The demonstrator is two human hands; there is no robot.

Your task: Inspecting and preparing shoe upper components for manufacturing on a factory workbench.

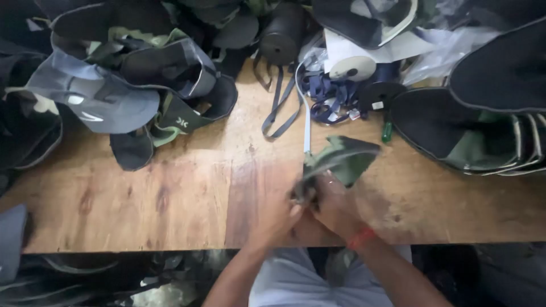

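Currently both hands grip 1 green fabric piece (343, 161) at the 6 o'clock edge of the bench (170, 199); left hand (281, 219) pinches its lower end, right hand (335, 204) closes around it, blurred. 1 pale strap (307, 122) runs from the piece toward 12 o'clock. Risk, as a judgement: pulling may drag the strap into the tangled blue webbing (327, 91), or slip the fabric over the near edge. Count: 1 white tape roll (352, 68), 1 black roll (282, 31), 1 green marker (387, 132), 2 cap piles, 1 at 10 o'clock (114, 85), 1 at 2 o'clock (483, 125); caps per pile cannot be counted
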